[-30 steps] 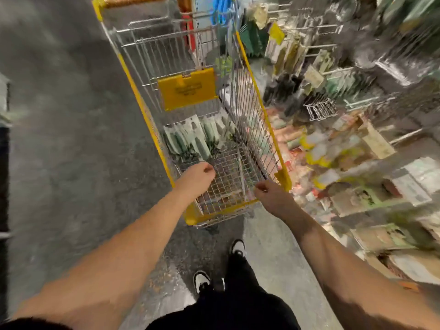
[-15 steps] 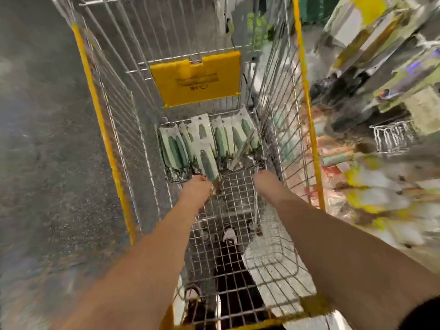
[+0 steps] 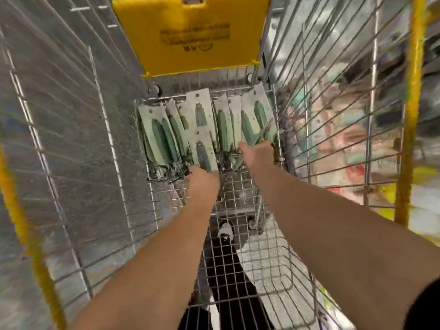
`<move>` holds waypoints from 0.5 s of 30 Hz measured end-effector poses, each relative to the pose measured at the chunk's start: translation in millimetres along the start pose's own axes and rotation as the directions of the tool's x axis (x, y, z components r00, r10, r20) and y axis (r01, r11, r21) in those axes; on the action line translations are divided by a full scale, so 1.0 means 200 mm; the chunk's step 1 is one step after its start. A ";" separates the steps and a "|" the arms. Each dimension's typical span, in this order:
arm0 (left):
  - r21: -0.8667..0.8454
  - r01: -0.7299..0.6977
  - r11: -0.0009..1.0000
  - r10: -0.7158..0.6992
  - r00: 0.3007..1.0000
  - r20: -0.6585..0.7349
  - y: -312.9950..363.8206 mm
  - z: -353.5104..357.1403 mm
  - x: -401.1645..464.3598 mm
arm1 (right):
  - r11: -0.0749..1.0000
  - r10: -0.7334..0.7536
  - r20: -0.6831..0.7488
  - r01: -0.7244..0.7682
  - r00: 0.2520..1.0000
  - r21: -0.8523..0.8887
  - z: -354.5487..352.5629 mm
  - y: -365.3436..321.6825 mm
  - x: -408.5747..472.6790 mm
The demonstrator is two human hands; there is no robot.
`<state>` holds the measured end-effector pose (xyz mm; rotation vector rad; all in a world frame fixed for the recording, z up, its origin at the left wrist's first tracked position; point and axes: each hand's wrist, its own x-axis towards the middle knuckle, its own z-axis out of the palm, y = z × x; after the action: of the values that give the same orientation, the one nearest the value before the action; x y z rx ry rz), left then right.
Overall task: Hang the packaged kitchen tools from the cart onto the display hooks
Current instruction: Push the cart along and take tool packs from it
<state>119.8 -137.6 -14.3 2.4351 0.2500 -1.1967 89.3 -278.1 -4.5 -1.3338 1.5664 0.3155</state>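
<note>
— Leaning deep into the wire cart, we see grey floor through its mesh and blurred shelves at right.

— Since a moment ago our left hand and right hand have reached the packaged tools piled at the cart's far end; we cannot tell whether either grips one.

Packaged tools in cart
</note>
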 end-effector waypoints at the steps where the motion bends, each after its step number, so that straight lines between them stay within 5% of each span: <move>1: -0.016 0.007 1.000 -0.007 1.000 -0.002 0.00 0.01 0.00 | 1.000 -0.012 0.002 0.012 1.000 -0.023 0.00 0.00 0.02; 8: -0.143 -0.005 0.990 -0.001 0.999 -0.040 0.00 0.02 0.00 | 0.972 -0.179 -0.056 0.168 0.982 -0.164 -0.03 -0.04 0.04; 12: -0.203 0.005 0.979 -0.011 1.000 -0.029 0.04 0.01 -0.01 | 0.805 -0.396 -0.145 0.267 0.907 -0.530 -0.07 -0.12 0.10; 15: -0.137 -0.008 0.991 0.002 0.999 -0.040 0.04 0.02 0.02 | 0.790 -0.366 -0.128 0.235 0.922 -0.566 -0.09 -0.14 0.18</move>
<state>121.6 -146.8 -17.2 2.3409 0.3270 -1.0920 108.0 -321.2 -14.9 -2.1098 1.4675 0.4343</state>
